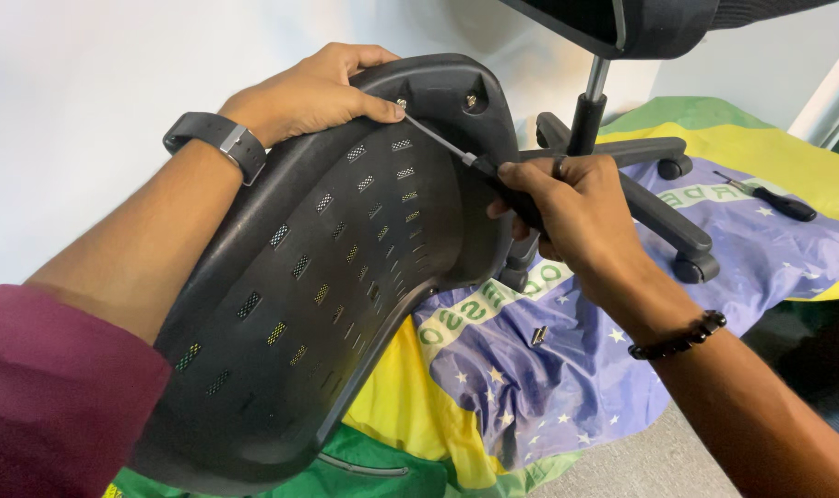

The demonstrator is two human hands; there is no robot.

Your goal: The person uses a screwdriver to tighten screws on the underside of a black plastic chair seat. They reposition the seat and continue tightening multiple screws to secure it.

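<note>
A black plastic chair backrest shell (299, 304) with rows of small slots tilts up in front of me. My left hand (309, 92) grips its top rim, thumb pressed beside a screw (402, 103). My right hand (567, 207) is closed on the black handle of a screwdriver (442, 140), whose thin metal shaft points up-left with its tip on that screw. A second screw (472, 100) sits in the rim just to the right.
Behind stand a chair's black wheeled base (664, 217) and gas-lift column (590, 106). A green, yellow and blue flag (530, 369) covers the floor. Another screwdriver (774, 200) lies on it at right, a small metal piece (538, 335) in the middle.
</note>
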